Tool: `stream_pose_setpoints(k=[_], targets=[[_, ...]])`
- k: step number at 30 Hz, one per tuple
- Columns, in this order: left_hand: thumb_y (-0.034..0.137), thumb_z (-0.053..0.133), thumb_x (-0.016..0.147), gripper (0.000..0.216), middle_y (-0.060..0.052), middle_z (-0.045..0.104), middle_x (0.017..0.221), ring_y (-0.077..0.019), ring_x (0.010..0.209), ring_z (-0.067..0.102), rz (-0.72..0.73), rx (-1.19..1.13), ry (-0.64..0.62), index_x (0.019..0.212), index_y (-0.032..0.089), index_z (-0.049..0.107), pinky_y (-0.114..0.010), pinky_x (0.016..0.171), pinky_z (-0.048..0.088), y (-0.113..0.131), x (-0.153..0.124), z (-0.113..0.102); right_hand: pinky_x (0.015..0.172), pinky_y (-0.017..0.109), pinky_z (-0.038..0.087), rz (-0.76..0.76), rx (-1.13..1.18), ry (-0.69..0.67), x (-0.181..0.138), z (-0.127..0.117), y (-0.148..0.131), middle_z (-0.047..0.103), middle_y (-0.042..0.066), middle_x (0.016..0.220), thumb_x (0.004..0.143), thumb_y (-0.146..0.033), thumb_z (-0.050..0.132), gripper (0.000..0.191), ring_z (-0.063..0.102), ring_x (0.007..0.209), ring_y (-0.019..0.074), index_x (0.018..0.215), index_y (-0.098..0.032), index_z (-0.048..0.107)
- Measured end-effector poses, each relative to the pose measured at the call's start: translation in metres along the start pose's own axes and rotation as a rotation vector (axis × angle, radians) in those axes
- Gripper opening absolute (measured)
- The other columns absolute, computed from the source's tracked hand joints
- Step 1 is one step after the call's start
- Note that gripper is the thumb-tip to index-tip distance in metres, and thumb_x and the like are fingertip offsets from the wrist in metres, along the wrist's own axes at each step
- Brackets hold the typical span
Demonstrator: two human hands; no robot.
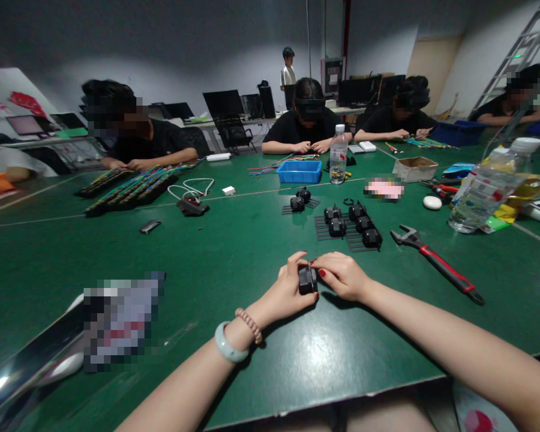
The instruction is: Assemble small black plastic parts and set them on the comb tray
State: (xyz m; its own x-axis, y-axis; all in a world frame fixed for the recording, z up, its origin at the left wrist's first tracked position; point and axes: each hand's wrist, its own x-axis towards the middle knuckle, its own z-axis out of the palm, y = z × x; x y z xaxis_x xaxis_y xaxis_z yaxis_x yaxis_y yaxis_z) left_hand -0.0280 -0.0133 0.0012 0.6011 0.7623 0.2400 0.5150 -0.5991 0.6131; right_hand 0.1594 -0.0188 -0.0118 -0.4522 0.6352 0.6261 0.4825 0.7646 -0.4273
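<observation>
My left hand [289,288] grips a small black plastic fitting [308,279] with a faceted body, thumb below it and fingers round the far side. The fingers of my right hand [344,277] are closed at the fitting's right edge, and thumb and index touch it there; what lies between those fingertips is hidden. Beyond my hands several similar black fittings [337,227] sit in groups on thin comb-like strips. Near them lies a black ring nut [348,202]. An adjustable wrench [438,264] with a red and black handle rests to the right of my right hand.
The green table [234,240] also holds a blue tray [299,171], a water bottle [338,156], a larger tilted bottle [481,192] and a white mouse [432,203]. A glossy packet [40,336] lies at left. Several people work across the table with wire bundles [135,189].
</observation>
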Motion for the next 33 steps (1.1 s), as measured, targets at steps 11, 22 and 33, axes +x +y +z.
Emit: stream_pose_setpoints(k=[11,22,33], targets=[[0.021,0.062,0.061,0.078,-0.009,0.041,0.113,-0.0241,0.108,0.041,0.004,0.003,-0.01,0.124,0.02,0.015,-0.045,0.095,0.031,-0.0013,0.0001,0.0007,0.079,0.032,0.044,0.029,-0.015,-0.009,-0.0001,0.0023,0.0021,0.065,0.007,0.092,0.087,-0.028,0.036,0.028,0.058,0.089,0.0169,0.093,-0.016,0.06],[0.021,0.062,0.06,0.075,-0.009,0.042,0.112,-0.0254,0.112,0.039,-0.003,-0.012,-0.001,0.121,0.02,0.02,-0.046,0.096,0.029,-0.0003,0.0003,0.0004,0.078,0.031,0.044,0.06,-0.03,-0.035,0.0002,0.005,0.0051,0.065,0.007,0.087,0.089,-0.03,0.033,0.031,0.058,0.087,0.0162,0.093,-0.016,0.061],[0.02,0.062,0.061,0.073,-0.009,0.042,0.111,-0.026,0.112,0.039,0.003,0.012,-0.012,0.121,0.02,0.02,-0.045,0.095,0.03,0.0006,0.0001,-0.0003,0.078,0.031,0.044,0.064,-0.038,-0.044,0.0012,0.0047,0.0046,0.065,0.006,0.087,0.089,-0.028,0.032,0.031,0.057,0.087,0.0162,0.09,-0.016,0.061]])
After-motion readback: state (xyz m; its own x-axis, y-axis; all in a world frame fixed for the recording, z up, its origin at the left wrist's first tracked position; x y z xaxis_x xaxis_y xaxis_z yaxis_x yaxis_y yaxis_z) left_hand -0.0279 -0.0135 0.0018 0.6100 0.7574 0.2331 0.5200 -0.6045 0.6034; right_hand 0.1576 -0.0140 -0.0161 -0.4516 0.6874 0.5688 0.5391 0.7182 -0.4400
